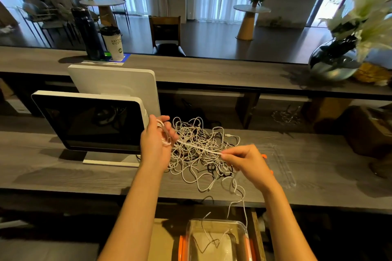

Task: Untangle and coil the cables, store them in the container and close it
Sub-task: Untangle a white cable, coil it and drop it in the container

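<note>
A tangled pile of white and dark cables (199, 150) lies on the grey desk (63, 178). My left hand (154, 144) holds a few white loops coiled around its fingers above the pile's left side. From it a white cable (199, 148) runs taut to my right hand (244, 161), which pinches it between thumb and fingertips. A clear container (216, 239) with orange clips stands below the desk edge, open, with cable ends hanging into it. Its clear lid (282, 167) lies on the desk to the right.
A white-framed monitor (89, 121) stands left of the pile, with a second screen behind it. On the raised counter sit a paper cup (112, 42), a dark bottle (89, 34) and a glass vase of white flowers (337, 63).
</note>
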`<state>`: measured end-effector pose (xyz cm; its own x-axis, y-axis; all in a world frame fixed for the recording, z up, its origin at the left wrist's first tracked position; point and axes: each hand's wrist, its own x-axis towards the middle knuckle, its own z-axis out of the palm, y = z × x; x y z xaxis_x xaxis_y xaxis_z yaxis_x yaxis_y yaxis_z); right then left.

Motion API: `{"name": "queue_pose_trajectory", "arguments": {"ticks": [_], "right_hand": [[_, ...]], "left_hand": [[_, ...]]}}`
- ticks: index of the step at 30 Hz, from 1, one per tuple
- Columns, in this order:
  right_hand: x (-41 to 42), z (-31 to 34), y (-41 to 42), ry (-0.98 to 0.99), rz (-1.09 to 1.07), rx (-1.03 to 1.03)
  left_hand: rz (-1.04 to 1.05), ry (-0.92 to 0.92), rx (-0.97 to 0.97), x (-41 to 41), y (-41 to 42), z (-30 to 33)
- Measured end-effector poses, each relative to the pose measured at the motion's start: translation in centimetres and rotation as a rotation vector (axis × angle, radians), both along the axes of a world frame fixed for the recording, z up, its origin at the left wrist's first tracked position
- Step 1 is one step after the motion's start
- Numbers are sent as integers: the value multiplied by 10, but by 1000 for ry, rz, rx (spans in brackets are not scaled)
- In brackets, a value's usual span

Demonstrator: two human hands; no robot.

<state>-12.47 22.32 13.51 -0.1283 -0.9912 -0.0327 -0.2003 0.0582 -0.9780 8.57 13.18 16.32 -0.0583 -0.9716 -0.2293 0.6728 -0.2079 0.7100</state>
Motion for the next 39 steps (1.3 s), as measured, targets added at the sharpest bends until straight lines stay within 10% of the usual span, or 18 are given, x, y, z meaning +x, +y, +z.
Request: {"name": "queue_pose_trajectory", "arguments": {"ticks": [4, 8, 18, 26, 35, 39], "right_hand": [[5, 12, 1, 66, 220, -80], [24, 24, -7, -87, 111, -223], [35, 2, -17, -184, -218, -69], [22, -10, -11, -124, -178, 18], [9, -6, -3, -96, -66, -20], [15, 5, 2, 2, 102, -83]], "left_hand": [[-20, -898, -259, -7, 6, -4], [-399, -1196, -337, -25, 17, -1], [-1045, -708, -315, -20, 32, 2], [-442, -845, -196, -18, 19, -9], [-49, 218, 88, -7, 7, 0], [47, -292, -66, -9, 8, -6]]}}
